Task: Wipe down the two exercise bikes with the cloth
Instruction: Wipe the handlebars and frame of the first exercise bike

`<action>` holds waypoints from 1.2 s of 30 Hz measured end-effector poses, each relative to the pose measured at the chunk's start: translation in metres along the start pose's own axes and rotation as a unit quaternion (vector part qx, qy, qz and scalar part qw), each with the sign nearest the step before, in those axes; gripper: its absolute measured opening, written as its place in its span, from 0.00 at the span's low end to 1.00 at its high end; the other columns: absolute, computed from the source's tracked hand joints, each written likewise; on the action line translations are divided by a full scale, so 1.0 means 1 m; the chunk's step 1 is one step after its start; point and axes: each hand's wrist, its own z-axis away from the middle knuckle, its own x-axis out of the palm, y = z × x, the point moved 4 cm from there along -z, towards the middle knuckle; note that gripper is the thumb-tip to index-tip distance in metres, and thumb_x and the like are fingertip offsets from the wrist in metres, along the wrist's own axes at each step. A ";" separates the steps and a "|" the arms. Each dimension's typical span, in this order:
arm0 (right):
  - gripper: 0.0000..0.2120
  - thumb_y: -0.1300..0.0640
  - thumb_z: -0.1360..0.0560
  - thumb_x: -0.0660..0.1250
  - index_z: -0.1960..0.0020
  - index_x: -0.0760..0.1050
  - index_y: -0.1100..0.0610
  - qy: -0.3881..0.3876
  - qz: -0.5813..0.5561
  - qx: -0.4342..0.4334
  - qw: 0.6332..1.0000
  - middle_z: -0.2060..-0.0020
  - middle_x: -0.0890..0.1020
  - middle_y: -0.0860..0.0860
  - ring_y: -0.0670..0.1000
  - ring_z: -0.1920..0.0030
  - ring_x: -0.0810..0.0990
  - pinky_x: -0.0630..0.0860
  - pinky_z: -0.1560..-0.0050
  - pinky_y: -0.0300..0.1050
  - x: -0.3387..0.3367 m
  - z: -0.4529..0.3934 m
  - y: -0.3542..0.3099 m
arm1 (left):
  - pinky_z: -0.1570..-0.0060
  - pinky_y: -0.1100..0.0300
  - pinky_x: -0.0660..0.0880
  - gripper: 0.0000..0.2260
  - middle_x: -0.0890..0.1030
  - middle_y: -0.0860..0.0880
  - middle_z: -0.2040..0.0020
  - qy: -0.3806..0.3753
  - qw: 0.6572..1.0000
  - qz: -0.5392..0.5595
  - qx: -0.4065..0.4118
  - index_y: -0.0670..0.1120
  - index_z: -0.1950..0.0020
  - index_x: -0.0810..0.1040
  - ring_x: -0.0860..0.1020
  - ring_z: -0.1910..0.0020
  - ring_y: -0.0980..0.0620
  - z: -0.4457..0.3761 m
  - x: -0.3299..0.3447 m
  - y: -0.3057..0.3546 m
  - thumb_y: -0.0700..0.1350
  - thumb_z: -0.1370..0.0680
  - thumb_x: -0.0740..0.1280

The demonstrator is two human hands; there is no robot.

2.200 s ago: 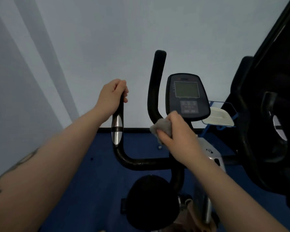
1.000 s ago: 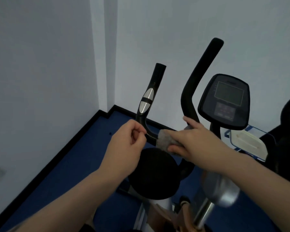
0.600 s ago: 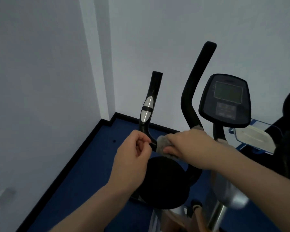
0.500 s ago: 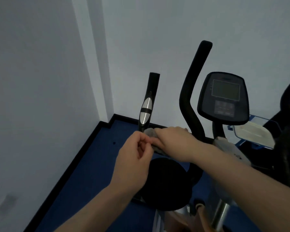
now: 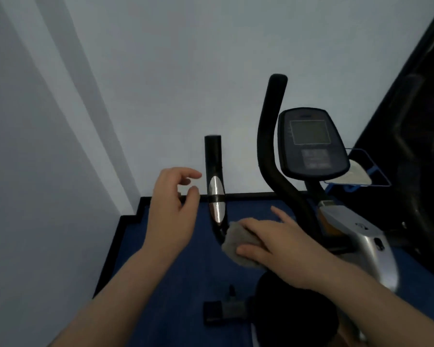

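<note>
Exercise bike (image 5: 356,236), black and silver, standing on blue floor (image 5: 166,284) in the corner of a room with pale walls (image 5: 161,71). Left handlebar grip (image 5: 214,181): upright, black, with an oval chrome pulse sensor (image 5: 216,204) set in it. Right handlebar (image 5: 273,151): taller, curved, black foam, rising beside the console (image 5: 311,144), whose grey screen and button panel face the rider. Saddle (image 5: 296,319): black, at the lower edge of the view, partly covered by the right forearm. Cloth (image 5: 236,244): grey, bunched, pressed against the bend of the bar just below the left grip, at the base of the chrome sensor. Right hand (image 5: 281,246): lies over the cloth, fingers curled around it, thumb underneath, index finger extended toward the right handlebar. Left hand (image 5: 173,209): in the air just left of the left grip, not touching it, fingers loosely bent, holding nothing. Pedal (image 5: 218,311): black with a grey strap, low on the bike's left side. Second machine (image 5: 416,171): dark, along the right edge, details hard to make out. Blue wire rack (image 5: 361,174) holding a pale object, between the console and the second machine.
</note>
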 end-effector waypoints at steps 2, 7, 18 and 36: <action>0.15 0.39 0.21 0.56 0.39 0.70 0.44 0.023 -0.026 0.041 0.999 0.50 0.79 0.40 0.40 0.46 0.74 0.45 0.26 0.41 0.000 0.004 -0.009 | 0.47 0.76 0.66 0.17 0.73 0.59 0.42 -0.035 0.999 -0.010 0.040 0.55 0.42 0.75 0.71 0.41 0.62 -0.020 0.000 -0.003 0.34 0.22 0.63; 0.17 0.41 0.18 0.51 0.49 0.70 0.52 0.107 0.041 0.152 0.982 0.59 0.75 0.48 0.52 0.53 0.77 0.69 0.53 0.47 0.012 -0.010 -0.043 | 0.29 0.56 0.63 0.21 0.67 0.54 0.28 -0.130 0.986 0.026 0.102 0.49 0.28 0.69 0.64 0.28 0.60 -0.055 0.013 -0.008 0.34 0.19 0.60; 0.24 0.39 0.18 0.44 0.32 0.64 0.52 0.218 0.016 0.330 0.918 0.41 0.75 0.46 0.46 0.42 0.74 0.62 0.33 0.42 0.022 -0.043 -0.076 | 0.25 0.60 0.54 0.25 0.60 0.56 0.22 -0.322 0.928 0.061 0.177 0.51 0.22 0.57 0.57 0.24 0.62 -0.087 0.014 -0.032 0.41 0.17 0.60; 0.25 0.38 0.20 0.44 0.28 0.57 0.48 0.284 -0.072 0.368 0.882 0.39 0.72 0.42 0.44 0.44 0.74 0.69 0.47 0.39 0.018 -0.074 -0.073 | 0.26 0.45 0.61 0.22 0.64 0.61 0.25 -0.314 0.926 0.147 0.149 0.56 0.24 0.62 0.60 0.24 0.56 -0.089 0.023 -0.042 0.44 0.18 0.57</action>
